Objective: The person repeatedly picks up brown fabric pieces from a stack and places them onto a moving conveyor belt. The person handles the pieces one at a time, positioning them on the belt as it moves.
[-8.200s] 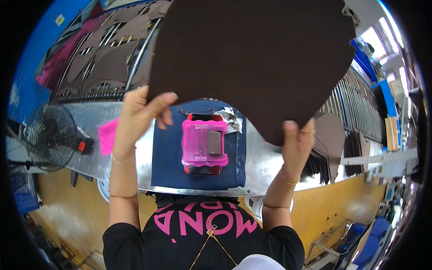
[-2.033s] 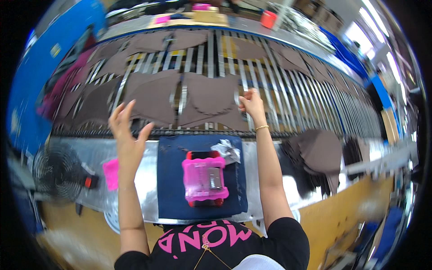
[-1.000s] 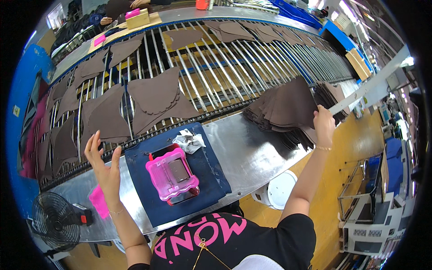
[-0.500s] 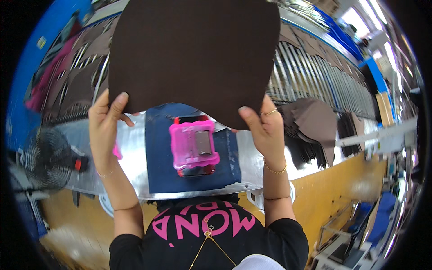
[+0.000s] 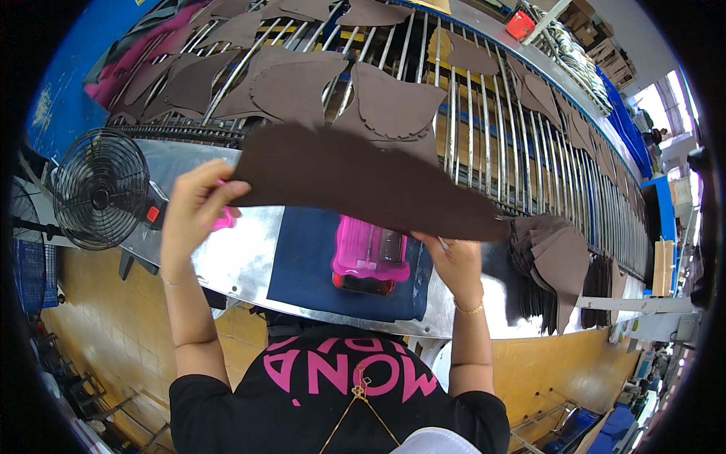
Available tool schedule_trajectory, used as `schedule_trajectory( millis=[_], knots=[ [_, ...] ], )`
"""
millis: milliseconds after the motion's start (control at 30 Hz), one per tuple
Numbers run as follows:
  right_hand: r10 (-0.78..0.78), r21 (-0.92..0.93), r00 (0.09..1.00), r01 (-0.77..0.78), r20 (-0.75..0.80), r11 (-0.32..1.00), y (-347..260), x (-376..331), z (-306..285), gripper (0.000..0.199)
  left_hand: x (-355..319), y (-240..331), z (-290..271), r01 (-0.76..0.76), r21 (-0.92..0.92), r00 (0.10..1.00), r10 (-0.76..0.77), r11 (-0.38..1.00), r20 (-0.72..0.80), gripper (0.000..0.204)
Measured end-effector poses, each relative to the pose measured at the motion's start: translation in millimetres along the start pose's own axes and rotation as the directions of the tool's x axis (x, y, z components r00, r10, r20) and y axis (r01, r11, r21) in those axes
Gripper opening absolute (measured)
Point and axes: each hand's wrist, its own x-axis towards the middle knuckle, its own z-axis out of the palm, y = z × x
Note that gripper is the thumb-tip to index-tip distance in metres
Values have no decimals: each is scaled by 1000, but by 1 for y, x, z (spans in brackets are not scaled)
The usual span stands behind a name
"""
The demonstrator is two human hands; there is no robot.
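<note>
A dark brown sheet piece with curved edges (image 5: 340,174) hangs between my two hands, tilted so that it looks narrow. My left hand (image 5: 200,208) pinches its left end between thumb and fingers. At its lower right edge, my right hand (image 5: 457,265) grips it, the fingertips partly hidden by the sheet. Beneath the sheet, a pink plastic holder with a wavy rim (image 5: 370,253) sits on a dark blue mat (image 5: 302,261), partly covered from view. A red and black object (image 5: 363,284) shows under the holder. Something small and pink (image 5: 224,219) shows beside my left hand.
Across the far side runs a rack of metal bars (image 5: 522,151) carrying several similar brown pieces (image 5: 397,98). A fanned stack of brown pieces (image 5: 560,257) lies on the metal table (image 5: 242,265) at right. A black fan (image 5: 100,189) stands at left.
The sheet has come down and tipped from facing me broadly to a narrow slant. Both hands still hold it and are lower. My view has shifted, showing more of the rack.
</note>
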Motion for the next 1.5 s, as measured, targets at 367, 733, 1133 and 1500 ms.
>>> schedule_trajectory(
  millis=[367, 733, 1133, 1500],
  knots=[
    [421, -179, 895, -442, -148, 879, 56, -131, -93, 20, 39, 22, 119, -533, 131, 780, 426, 836, 459, 14],
    [366, -146, 802, -480, -472, 865, -3, -74, -193, 21, 66, 39, 147, -606, -1, 732, 558, 795, 391, 25],
    [562, 523, 804, -571, 197, 633, 131, 276, 64, 34, 31, -82, 40, 62, -293, 995, -81, 954, -54, 22],
    [638, 406, 770, -594, 34, 695, 244, 468, 295, 22, 30, -111, 25, 197, -340, 976, -217, 919, -21, 22]
  ],
)
